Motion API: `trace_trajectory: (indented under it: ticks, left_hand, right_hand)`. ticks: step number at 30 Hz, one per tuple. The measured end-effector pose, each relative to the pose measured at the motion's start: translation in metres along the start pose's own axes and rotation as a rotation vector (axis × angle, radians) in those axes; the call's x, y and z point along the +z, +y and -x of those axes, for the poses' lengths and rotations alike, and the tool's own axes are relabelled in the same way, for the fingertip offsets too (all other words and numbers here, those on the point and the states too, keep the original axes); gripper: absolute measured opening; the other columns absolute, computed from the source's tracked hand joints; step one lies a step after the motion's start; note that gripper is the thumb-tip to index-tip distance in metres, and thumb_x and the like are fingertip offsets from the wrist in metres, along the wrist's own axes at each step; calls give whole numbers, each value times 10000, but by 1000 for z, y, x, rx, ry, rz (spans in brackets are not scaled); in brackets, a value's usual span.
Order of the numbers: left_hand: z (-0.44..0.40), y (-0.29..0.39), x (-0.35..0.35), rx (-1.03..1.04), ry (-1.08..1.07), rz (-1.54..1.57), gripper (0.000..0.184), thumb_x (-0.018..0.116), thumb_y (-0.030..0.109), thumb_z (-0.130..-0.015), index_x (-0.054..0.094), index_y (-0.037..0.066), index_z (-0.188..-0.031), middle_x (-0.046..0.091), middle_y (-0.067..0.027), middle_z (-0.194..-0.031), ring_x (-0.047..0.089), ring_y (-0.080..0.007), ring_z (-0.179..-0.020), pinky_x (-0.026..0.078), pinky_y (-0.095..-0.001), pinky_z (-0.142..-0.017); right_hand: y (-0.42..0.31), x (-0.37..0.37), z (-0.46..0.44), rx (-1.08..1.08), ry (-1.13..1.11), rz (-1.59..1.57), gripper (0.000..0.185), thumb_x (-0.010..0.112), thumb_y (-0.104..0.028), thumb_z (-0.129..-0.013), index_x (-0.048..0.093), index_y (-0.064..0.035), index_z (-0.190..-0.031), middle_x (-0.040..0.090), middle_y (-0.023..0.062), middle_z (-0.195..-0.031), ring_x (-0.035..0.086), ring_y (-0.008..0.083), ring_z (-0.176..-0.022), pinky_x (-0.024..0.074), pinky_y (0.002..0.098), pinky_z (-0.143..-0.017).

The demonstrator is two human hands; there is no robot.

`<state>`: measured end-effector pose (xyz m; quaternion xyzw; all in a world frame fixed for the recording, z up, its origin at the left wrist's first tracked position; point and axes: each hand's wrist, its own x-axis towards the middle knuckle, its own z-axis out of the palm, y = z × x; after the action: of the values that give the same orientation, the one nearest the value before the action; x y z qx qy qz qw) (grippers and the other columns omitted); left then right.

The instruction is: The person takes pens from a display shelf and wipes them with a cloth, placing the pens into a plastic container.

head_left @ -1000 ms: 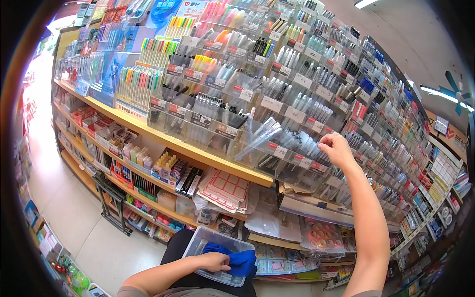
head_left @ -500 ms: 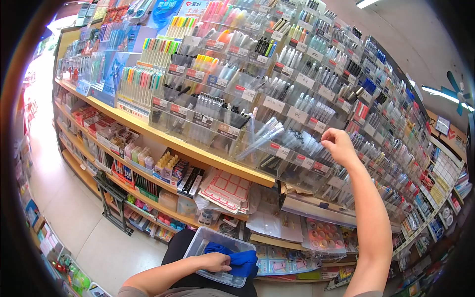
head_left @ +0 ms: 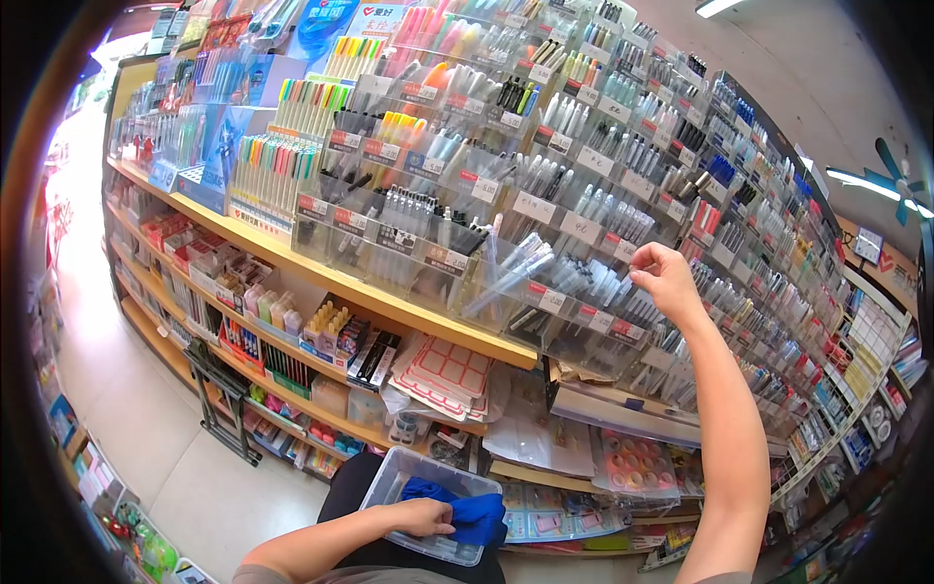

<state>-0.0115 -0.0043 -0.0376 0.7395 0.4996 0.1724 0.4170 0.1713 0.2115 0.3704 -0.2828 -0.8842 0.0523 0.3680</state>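
My left hand is closed on a bunched blue cloth. The cloth lies partly inside a clear plastic bin on my lap and hangs over its right side. Stretched up to the pen display, my right hand has its thumb and fingertips pinched together; whatever may be between them is too small to make out. Just left of that hand is a clear compartment of pale-capped pens, with white and red price tags along its front.
A tiered clear rack of pens rises ahead above a wooden shelf edge. Marker sets stand to the left. Lower shelves hold boxes, red-framed label sheets and tape rolls. A black folding stand is at lower left.
The view has shifted very slightly, and my right hand sits a touch higher in it, still pinched. My left hand stays on the blue cloth.
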Motion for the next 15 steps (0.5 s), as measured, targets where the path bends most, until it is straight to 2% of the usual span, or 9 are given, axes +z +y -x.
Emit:
trace_trajectory:
  ticks: [5, 8, 14, 15]
  left_hand:
    - [0, 1, -1, -2, -7, 2, 306, 564, 329, -851, 568, 29, -914, 613, -114, -771, 596, -233, -721, 449, -337, -652]
    - [1, 1, -2, 1, -9, 4, 307, 564, 328, -852, 567, 28, -915, 615, -116, -774, 599, -237, -725, 450, -335, -655]
    - [1, 5, -3, -9, -13, 4, 315, 563, 329, -854, 565, 21, -920, 617, -121, -779, 598, -239, -726, 451, -334, -662]
    - [1, 3, -2, -10, -9, 0, 316, 563, 330, -854, 565, 21, -921, 617, -120, -779, 598, -238, -726, 451, -336, -661]
  right_hand:
    - [-2, 6, 3, 34, 3, -67, 126, 603, 45, -714, 552, 21, -827, 599, 61, -745, 590, 130, -627, 471, 255, -587]
    - [-5, 5, 3, 79, -68, -109, 135, 599, 46, -717, 551, 23, -840, 597, 64, -751, 582, 125, -609, 468, 257, -572]
    - [-5, 4, 3, -29, -74, 82, 160, 598, 45, -720, 554, 19, -872, 602, 61, -780, 569, 107, -667, 465, 251, -598]
    - [-3, 4, 1, -20, -52, 38, 159, 595, 46, -725, 551, 15, -875, 597, 58, -776, 566, 108, -673, 464, 249, -602]
